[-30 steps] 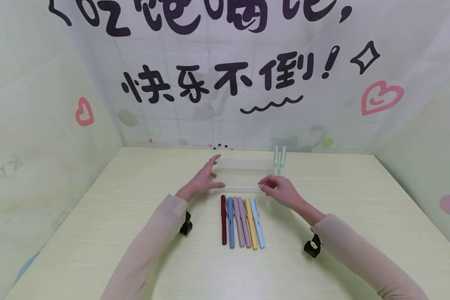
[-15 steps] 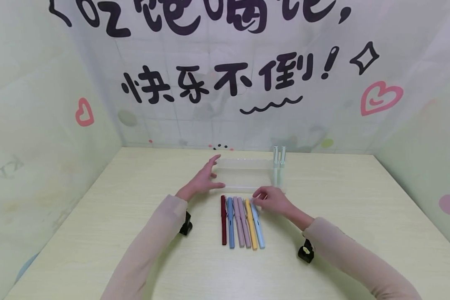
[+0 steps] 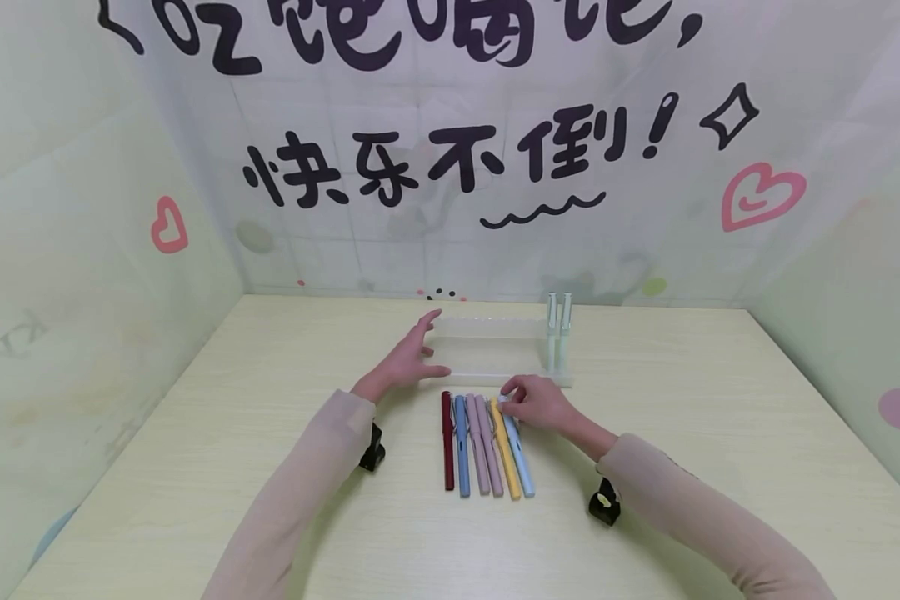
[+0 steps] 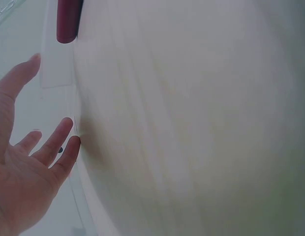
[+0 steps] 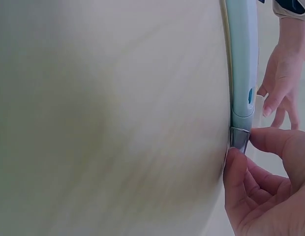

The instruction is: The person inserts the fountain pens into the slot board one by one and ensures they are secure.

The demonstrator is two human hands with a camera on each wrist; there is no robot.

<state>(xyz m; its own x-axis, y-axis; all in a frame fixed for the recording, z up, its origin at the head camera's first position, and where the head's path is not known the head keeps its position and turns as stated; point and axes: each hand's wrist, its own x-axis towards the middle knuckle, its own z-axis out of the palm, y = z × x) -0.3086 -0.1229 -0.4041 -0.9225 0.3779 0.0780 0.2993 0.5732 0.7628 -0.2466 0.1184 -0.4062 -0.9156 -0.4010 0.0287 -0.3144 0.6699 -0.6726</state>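
My right hand (image 3: 542,402) pinches the clip end of a light blue pen (image 3: 522,467) between thumb and fingers. In the right wrist view that pen (image 5: 243,64) lies along the table with its metal clip at the fingertips. My left hand (image 3: 405,358), thumb and fingers spread, is at the left end of a clear pen rack (image 3: 487,380). Left of the light blue pen lie a yellow pen (image 3: 508,462), two mauve pens (image 3: 482,458), a blue pen (image 3: 462,450) and a dark red pen (image 3: 447,442), side by side.
Two pale green pens (image 3: 551,333) stand in the rack's right end, clips up. A printed backdrop (image 3: 420,250) rises behind the table (image 3: 307,333), with side panels left and right.
My right hand has come from the rack's front edge toward me and slightly left, onto the light blue pen. The lower ends of that pen and the yellow one shifted slightly right. Left hand unmoved.
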